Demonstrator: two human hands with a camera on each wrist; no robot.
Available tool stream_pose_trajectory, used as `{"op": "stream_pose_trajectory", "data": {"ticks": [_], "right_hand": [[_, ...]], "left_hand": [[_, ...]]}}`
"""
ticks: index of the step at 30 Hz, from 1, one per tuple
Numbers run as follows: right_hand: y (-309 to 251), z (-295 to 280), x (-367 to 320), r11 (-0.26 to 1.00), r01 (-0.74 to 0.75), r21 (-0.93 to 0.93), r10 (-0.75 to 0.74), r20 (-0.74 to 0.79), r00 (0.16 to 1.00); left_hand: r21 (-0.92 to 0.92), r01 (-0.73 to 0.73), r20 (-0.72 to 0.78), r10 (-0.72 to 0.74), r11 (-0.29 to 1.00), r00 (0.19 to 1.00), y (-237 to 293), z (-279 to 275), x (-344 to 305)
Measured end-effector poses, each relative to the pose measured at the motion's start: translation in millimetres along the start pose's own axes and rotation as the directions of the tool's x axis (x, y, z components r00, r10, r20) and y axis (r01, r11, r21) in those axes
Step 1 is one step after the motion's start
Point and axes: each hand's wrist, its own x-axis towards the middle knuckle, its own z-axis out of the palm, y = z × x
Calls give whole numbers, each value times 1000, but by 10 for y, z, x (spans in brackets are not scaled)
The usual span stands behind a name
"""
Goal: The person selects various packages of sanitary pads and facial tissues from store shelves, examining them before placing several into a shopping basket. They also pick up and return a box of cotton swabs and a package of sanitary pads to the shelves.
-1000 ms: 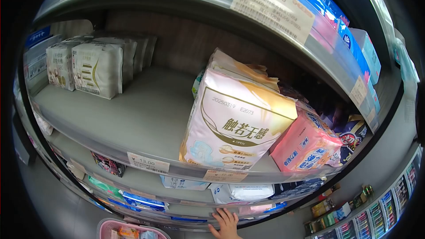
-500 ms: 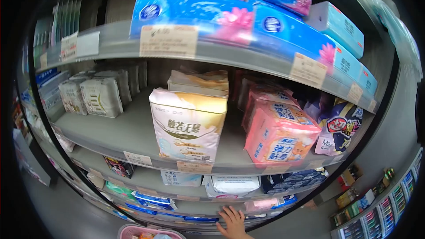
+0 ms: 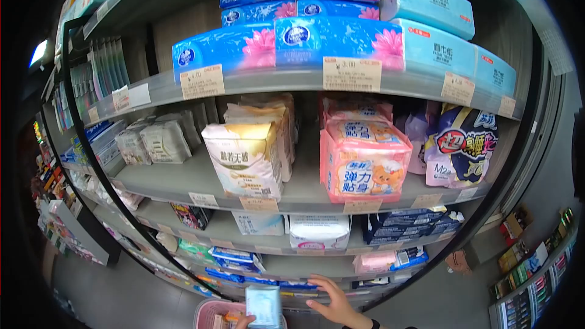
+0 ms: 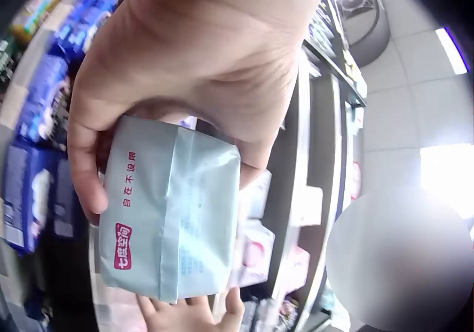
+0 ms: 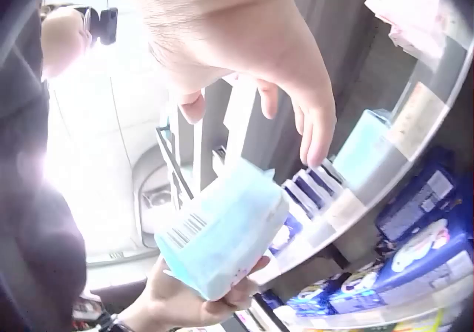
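Within my left hand [image 4: 196, 65] — one pale-blue packet [image 4: 170, 213], pinched; right hand [image 3: 335, 306] spread nearby — loosening grip, I judge, could drop it.

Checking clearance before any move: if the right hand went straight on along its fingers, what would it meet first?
Probably the lower shelf, near its front edge. In the head view the right hand points up and left toward it, clear of the held light-blue pack; depth is unclear.

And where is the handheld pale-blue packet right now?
In the head view, the pale-blue packet is at bottom centre, gripped by the left hand, seen over the pink basket, with the right hand to its right.
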Motion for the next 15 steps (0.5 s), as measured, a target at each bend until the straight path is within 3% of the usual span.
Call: {"op": "stream_pose_trajectory", "data": {"ticks": [1,2,3,5,7,11,13,15], "right_hand": [[-88,-12,-3,1000,-13,8,13,6,1000],[-170,-28,-12,971,-119,208,96,119,988],[-230,-51,-20,891,-239,386,152,242,958],[-357,-139,-25,891,-193,410,79,279,957],[-480,-239,-49,884,-172,434,49,278,959],[-653,-368,-106,865,-183,467,63,261,963],[-629,-398,-145,872,-163,461,79,195,978],[-639,-414,-175,869,-192,457,116,190,975]], "left_hand": [[156,99,51,-108,983,993,17,-75,60],[70,-23,287,2,997,958,78,46,51],[-45,-122,495,128,991,860,241,283,22],[55,-326,576,236,944,782,771,830,-338],[170,-581,714,307,796,630,1013,991,-387],[32,-456,634,335,889,697,1015,1231,-491],[32,-569,483,486,822,729,1076,1441,-672],[36,-514,456,443,857,772,1073,1557,-753]]}}
